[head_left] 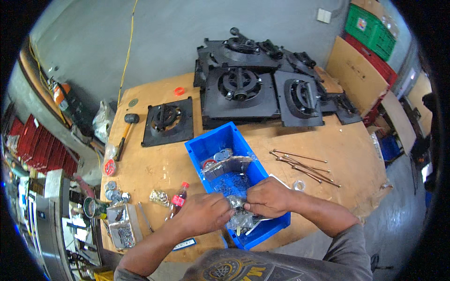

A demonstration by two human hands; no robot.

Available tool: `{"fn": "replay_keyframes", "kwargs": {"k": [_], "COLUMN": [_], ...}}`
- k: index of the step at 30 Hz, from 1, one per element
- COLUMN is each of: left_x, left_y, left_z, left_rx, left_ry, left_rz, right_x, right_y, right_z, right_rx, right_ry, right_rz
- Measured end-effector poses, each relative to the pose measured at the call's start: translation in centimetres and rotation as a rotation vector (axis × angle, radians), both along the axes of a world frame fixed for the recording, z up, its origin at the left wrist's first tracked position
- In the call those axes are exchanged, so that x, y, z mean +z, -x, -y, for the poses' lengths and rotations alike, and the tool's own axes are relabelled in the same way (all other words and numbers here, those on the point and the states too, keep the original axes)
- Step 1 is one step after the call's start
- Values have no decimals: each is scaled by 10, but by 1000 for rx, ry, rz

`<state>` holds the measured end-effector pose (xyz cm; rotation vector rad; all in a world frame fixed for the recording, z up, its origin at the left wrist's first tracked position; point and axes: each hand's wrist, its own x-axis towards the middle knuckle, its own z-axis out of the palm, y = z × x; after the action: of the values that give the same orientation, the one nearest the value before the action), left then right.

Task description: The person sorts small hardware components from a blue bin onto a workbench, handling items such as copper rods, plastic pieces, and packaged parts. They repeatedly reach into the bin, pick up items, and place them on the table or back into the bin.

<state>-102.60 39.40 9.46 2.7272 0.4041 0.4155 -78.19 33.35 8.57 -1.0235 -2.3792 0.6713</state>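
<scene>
Both my hands are closed on a clear plastic bag (239, 218) above the near part of a blue plastic bin (260, 236). My left hand (206, 213) pinches its left side, and my right hand (269, 196) grips the other side, close by. Small shiny pieces seem to be in the bag, too small to name. Inside the bin, a cardboard divider (229, 167) separates grey metal discs (222, 155) at the far end from many small dark parts (229, 183) in the middle. My hands partly hide the near end.
Black square plates with round fittings (241, 96) are piled at the back; another black plate (167, 122) lies left. A mallet (125, 133), a dark drink bottle (177, 200) and a hardware box (123, 227) stand left. Copper-coloured rods (304, 166) and a tape roll (298, 186) lie right.
</scene>
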Motion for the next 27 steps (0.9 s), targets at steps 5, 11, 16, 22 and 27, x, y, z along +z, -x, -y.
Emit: {"fn": "replay_keyframes", "kwargs": {"k": [5, 11, 16, 22, 27], "left_x": [-18, -44, -67, -72, -98], "left_y": [-1, -4, -20, -45, -59], "left_z": [-3, -10, -40, -39, -49], "left_rx": [118, 328, 529, 640, 442], "left_ry": [198, 431, 386, 877, 1235], "left_rz": [45, 227, 153, 358, 567], "right_x": [-25, -52, -63, -78, -94], "right_y": [-19, -53, -47, -27, -16], "right_z": [-30, -53, -70, -78, -78], "right_rx": [120, -55, -267, -451, -505], "right_ry": [70, 153, 103, -25, -224], "right_rz": [-112, -52, -110, -228, -166]}}
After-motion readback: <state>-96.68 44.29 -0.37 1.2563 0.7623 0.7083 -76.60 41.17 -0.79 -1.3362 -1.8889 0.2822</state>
